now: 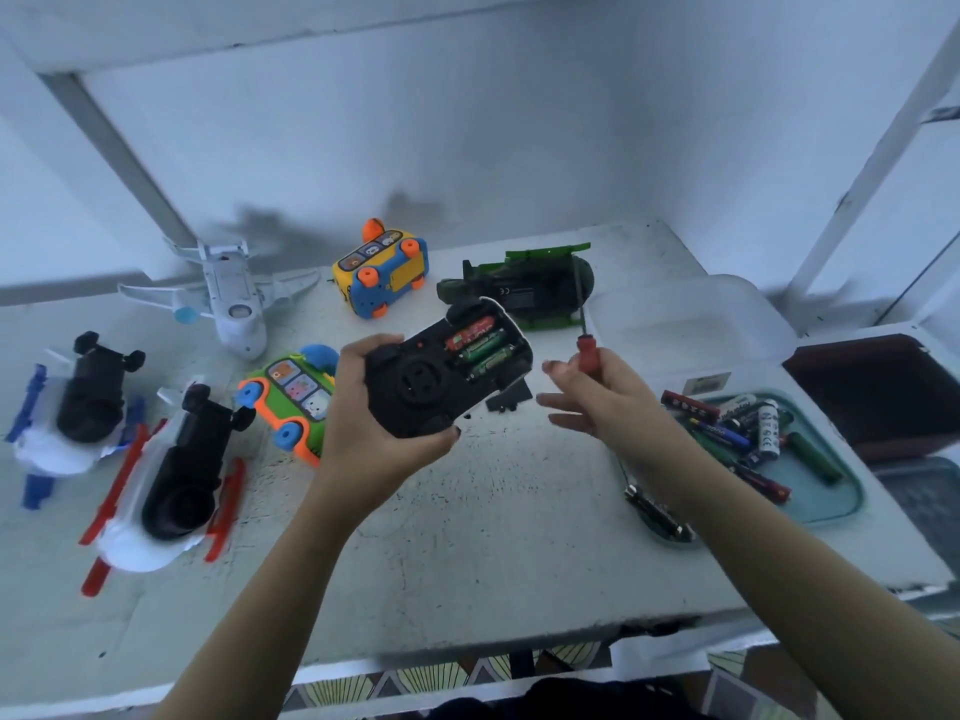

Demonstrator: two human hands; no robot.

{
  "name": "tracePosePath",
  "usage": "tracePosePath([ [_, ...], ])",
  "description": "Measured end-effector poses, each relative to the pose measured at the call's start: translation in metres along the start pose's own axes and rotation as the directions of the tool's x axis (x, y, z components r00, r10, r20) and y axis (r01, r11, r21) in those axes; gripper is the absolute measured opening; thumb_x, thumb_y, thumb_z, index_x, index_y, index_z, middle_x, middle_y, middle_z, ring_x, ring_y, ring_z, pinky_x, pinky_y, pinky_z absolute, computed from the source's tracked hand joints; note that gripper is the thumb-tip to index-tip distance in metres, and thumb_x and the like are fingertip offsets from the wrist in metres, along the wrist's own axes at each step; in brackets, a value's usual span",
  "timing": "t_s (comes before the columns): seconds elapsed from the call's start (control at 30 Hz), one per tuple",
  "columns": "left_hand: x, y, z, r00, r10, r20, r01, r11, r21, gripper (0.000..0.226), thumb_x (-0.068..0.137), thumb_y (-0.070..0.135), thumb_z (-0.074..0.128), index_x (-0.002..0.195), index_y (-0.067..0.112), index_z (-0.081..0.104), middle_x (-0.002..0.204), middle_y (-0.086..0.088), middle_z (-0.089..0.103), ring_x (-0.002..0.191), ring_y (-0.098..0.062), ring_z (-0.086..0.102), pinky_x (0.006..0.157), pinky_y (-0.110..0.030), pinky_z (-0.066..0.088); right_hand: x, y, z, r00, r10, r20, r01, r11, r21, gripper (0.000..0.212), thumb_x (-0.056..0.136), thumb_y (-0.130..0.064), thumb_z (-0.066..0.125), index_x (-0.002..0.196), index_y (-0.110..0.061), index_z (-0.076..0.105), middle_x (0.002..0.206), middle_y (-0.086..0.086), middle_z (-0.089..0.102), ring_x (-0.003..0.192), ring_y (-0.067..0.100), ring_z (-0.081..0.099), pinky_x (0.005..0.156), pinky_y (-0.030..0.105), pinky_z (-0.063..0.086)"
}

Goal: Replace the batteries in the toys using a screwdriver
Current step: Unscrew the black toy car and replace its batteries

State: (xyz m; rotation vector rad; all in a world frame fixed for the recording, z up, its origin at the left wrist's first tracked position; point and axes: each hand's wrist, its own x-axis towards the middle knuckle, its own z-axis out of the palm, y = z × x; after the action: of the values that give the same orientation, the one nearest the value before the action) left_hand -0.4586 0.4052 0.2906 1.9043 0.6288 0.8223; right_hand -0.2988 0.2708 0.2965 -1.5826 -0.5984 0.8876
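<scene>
L hand (379, 407) grips a black plastic toy car (415, 392), held up off the table and turned belly-up, w/ fingers and thumb wrapped round the end nearest the wrist. The car's battery bay is open at the end farthest from that hand: three cylindrical batteries (478, 345) lie side by side in it, one red, two green. R hand (597, 394) is clamped on a red-handled screwdriver (587, 350), thin shaft pointing up and away. Its other fingers stretch loosely toward the car w/o touching it. A small black plastic cover piece (511, 397) lies on the scuffed white table (493, 537) btwn the two hands, just under the car's far end. Beyond R hand: a dark green toy helicopter (519, 291), underside showing, and a clear plastic lid (691, 324). Right of R hand's wrist is a teal tray (836, 501) of loose batteries (748, 428). A dark metal tool (660, 511) is partly hidden under that forearm, kind unclear. Beyond L hand sits a yellow-and-blue toy bus (382, 275). Just left of L hand is a green-and-orange toy bus (296, 400). Farther left are a white toy plane (234, 304) and two black-and-white toys, one w/ red skids (176, 475), one w/ blue skids (78, 402).
</scene>
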Motion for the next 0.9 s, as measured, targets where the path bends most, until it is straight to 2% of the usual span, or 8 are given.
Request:
tracePosePath([
  [0.1, 0.000, 0.004, 0.007, 0.998, 0.031, 0.061, -0.027, 0.998, -0.063, 0.080, 0.050, 0.009, 0.081, 0.120, 0.021, 0.042, 0.112, 0.008, 0.053, 0.104, 0.001, 0.059, 0.077, -0.011, 0.051, 0.003, -0.005, -0.005, 0.999, 0.043, 0.005, -0.043, 0.973, 0.225, 0.012, 0.097, -0.016, 0.052, 0.087, -0.012, 0.045, 0.119, 0.023, 0.061, 0.097, 0.024, 0.068, 0.091, 0.039, 0.055],
  [0.23, 0.003, 0.001, 0.015, 0.989, 0.074, 0.128, -0.077, 0.997, 0.024, 0.082, 0.054, 0.019, 0.085, 0.122, 0.028, 0.040, 0.117, 0.005, 0.050, 0.109, -0.005, 0.056, 0.081, -0.012, 0.050, 0.002, -0.007, -0.011, 0.998, -0.005, -0.060, 0.020, 0.969, 0.248, 0.018, 0.094, -0.008, 0.053, 0.082, -0.012, 0.042, 0.118, 0.035, 0.057, 0.094, 0.031, 0.069, 0.080, 0.034, 0.059],
  [0.37, 0.009, 0.001, 0.024, 0.981, 0.142, 0.133, -0.167, 0.966, 0.198, 0.084, 0.055, 0.026, 0.087, 0.123, 0.036, 0.039, 0.119, 0.005, 0.046, 0.109, -0.002, 0.049, 0.084, -0.005, 0.041, 0.000, -0.004, -0.019, 0.984, -0.014, -0.179, 0.074, 0.941, 0.331, 0.020, 0.093, -0.006, 0.055, 0.080, -0.012, 0.042, 0.097, 0.027, 0.059, 0.093, 0.031, 0.070, 0.083, 0.038, 0.058],
  [0.43, 0.011, 0.003, 0.030, 0.980, 0.146, 0.133, -0.170, 0.966, 0.192, 0.084, 0.055, 0.023, 0.088, 0.124, 0.033, 0.041, 0.121, 0.003, 0.044, 0.110, 0.005, 0.044, 0.084, -0.001, 0.037, 0.000, -0.002, -0.022, 0.978, -0.012, -0.210, 0.087, 0.932, 0.351, 0.020, 0.093, -0.005, 0.056, 0.080, -0.012, 0.042, 0.097, 0.022, 0.058, 0.092, 0.031, 0.070, 0.080, 0.035, 0.059],
  [0.53, 0.015, 0.006, 0.037, 0.971, 0.154, 0.181, -0.185, 0.968, 0.170, 0.090, 0.051, 0.044, 0.085, 0.127, 0.035, 0.037, 0.128, 0.003, 0.039, 0.118, 0.009, 0.037, 0.090, 0.001, 0.033, -0.002, -0.002, -0.025, 0.971, -0.001, -0.240, 0.094, 0.922, 0.376, 0.021, 0.094, -0.006, 0.055, 0.080, -0.013, 0.041, 0.097, 0.021, 0.060, 0.090, 0.031, 0.071, 0.078, 0.036, 0.059],
  [0.6, 0.018, 0.007, 0.043, 0.964, 0.182, 0.192, -0.220, 0.955, 0.197, 0.095, 0.050, 0.047, 0.089, 0.128, 0.034, 0.036, 0.132, 0.002, 0.035, 0.120, 0.015, 0.032, 0.092, 0.003, 0.030, -0.003, -0.004, -0.028, 0.968, -0.007, -0.250, 0.102, 0.924, 0.369, 0.021, 0.094, -0.005, 0.054, 0.080, -0.013, 0.041, 0.097, 0.021, 0.063, 0.089, 0.030, 0.071, 0.078, 0.035, 0.059],
  [0.8, 0.028, 0.004, 0.059, 0.958, 0.280, 0.064, -0.286, 0.913, 0.292, 0.082, 0.057, 0.014, 0.091, 0.125, 0.024, 0.046, 0.115, 0.000, 0.043, 0.106, 0.012, 0.042, 0.083, 0.002, 0.035, -0.004, -0.008, -0.040, 0.973, -0.044, -0.228, 0.086, 0.980, 0.180, 0.014, 0.098, -0.017, 0.050, 0.086, -0.011, 0.046, 0.108, 0.027, 0.062, 0.091, 0.025, 0.071, 0.077, 0.030, 0.059],
  [0.9, 0.033, 0.006, 0.068, 0.957, 0.285, 0.058, -0.290, 0.917, 0.273, 0.082, 0.057, 0.015, 0.092, 0.125, 0.023, 0.046, 0.117, -0.001, 0.043, 0.108, 0.012, 0.043, 0.083, 0.002, 0.037, -0.004, -0.008, -0.048, 0.964, -0.067, -0.259, 0.098, 0.989, 0.109, 0.018, 0.101, -0.028, 0.040, 0.091, -0.020, 0.052, 0.112, 0.010, 0.065, 0.093, 0.022, 0.069, 0.082, 0.034, 0.058],
])
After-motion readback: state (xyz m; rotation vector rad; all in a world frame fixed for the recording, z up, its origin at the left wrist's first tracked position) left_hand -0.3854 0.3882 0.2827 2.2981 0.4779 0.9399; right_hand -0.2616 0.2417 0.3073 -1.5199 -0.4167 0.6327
